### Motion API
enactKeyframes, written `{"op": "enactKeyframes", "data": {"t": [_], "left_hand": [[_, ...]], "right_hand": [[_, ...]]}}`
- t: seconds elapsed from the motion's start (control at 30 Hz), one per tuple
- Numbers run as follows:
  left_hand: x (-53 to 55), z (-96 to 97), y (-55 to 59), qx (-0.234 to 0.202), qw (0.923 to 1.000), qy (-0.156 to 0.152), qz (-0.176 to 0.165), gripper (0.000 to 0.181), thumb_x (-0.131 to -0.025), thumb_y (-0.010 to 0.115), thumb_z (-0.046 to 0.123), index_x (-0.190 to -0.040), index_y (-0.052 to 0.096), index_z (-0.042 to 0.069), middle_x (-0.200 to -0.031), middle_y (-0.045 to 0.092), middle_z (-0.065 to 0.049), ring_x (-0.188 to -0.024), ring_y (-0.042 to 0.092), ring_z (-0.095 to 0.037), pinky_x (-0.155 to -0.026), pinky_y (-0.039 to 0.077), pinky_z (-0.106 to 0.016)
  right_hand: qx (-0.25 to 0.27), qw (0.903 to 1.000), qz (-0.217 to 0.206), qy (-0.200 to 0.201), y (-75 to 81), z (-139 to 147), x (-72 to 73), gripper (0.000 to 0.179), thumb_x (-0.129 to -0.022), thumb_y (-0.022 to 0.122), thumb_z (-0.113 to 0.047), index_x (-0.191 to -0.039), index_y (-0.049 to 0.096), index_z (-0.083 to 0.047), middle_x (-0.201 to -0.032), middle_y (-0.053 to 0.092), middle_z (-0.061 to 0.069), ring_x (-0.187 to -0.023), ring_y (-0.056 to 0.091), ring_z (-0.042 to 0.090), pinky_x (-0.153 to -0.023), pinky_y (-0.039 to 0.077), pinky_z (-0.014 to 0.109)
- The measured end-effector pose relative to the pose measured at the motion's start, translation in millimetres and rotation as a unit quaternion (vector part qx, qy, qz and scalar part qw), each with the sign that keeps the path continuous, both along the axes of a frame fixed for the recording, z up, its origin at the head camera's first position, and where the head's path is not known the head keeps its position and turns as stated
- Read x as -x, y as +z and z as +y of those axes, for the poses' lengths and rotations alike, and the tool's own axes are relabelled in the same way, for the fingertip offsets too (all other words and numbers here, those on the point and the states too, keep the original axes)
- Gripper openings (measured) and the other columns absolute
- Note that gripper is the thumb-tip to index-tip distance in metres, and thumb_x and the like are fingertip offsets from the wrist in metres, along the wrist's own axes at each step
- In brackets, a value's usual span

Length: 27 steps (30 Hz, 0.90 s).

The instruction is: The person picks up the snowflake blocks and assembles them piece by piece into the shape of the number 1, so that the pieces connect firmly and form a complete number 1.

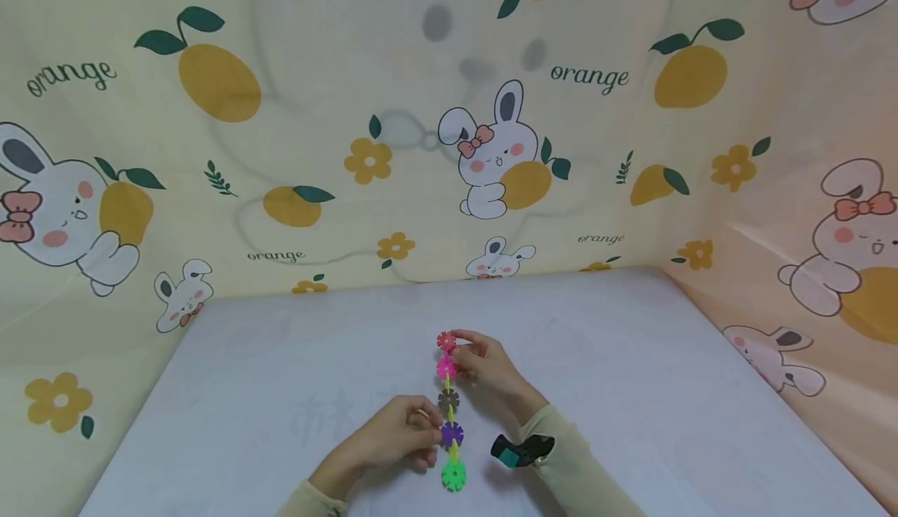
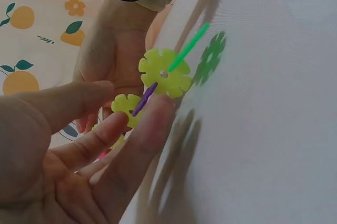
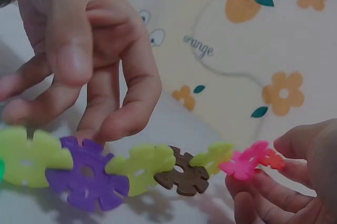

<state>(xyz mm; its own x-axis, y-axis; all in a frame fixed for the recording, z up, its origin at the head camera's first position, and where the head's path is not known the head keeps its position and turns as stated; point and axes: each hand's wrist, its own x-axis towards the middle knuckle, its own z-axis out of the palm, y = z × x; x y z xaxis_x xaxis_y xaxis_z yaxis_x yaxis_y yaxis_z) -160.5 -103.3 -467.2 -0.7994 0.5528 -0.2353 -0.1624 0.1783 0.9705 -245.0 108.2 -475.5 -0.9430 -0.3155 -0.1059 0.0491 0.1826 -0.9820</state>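
A chain of slotted plastic snowflake discs runs away from me over the white table. A green disc (image 1: 453, 474) is at its near end, then yellow discs alternate with a purple disc (image 3: 89, 174) and a brown disc (image 3: 181, 171). At the far end come a pink disc (image 3: 247, 162) and a red disc (image 1: 446, 341). My right hand (image 1: 494, 369) pinches this far end between thumb and fingers. Beside the purple disc is my left hand (image 1: 393, 435), its fingers spread and loosely bent. In the left wrist view, one fingertip meets a yellow disc (image 2: 164, 74).
The white table (image 1: 617, 377) spreads around both hands. Behind it and at the sides hangs a cream cloth (image 1: 393, 57) printed with rabbits, oranges and flowers. A black band (image 1: 522, 451) is on the right wrist.
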Motion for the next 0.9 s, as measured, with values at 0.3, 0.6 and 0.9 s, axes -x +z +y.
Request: {"op": "enactKeyframes", "data": {"t": [0.3, 0.6, 0.9], "left_hand": [[-0.7, -3.0, 3.1, 0.034, 0.9993, -0.008, -0.014, 0.027, -0.101, 0.060, 0.017, -0.120, 0.062, -0.002, -0.089, 0.074, -0.012, -0.065, 0.066, -0.012, -0.058, 0.059, -0.027], [2.6, -10.6, 8.2, 0.079, 0.9949, -0.050, 0.037, 0.031, -0.105, 0.055, 0.028, -0.118, 0.072, 0.005, -0.093, 0.073, -0.008, -0.066, 0.063, -0.013, -0.055, 0.051, -0.025], [8.0, -28.3, 17.5, 0.112, 0.9892, -0.060, 0.073, 0.043, -0.106, 0.053, 0.036, -0.125, 0.069, 0.001, -0.104, 0.074, -0.012, -0.078, 0.068, -0.019, -0.063, 0.057, -0.033]], "right_hand": [[-0.045, 0.9989, 0.011, 0.004, -3.2, -0.4, -1.6, 0.044, -0.104, 0.054, -0.018, -0.144, 0.050, 0.001, -0.120, 0.071, 0.023, -0.084, 0.068, 0.011, -0.069, 0.053, 0.022], [-0.101, 0.9939, 0.034, 0.026, -1.1, -2.4, -3.5, 0.042, -0.104, 0.056, -0.024, -0.142, 0.056, -0.006, -0.116, 0.073, 0.018, -0.084, 0.064, 0.016, -0.067, 0.050, 0.027], [-0.117, 0.9918, 0.036, 0.036, -4.8, -0.5, -3.1, 0.042, -0.104, 0.057, -0.027, -0.141, 0.056, -0.008, -0.129, 0.067, 0.017, -0.085, 0.065, 0.017, -0.068, 0.054, 0.028]]}}
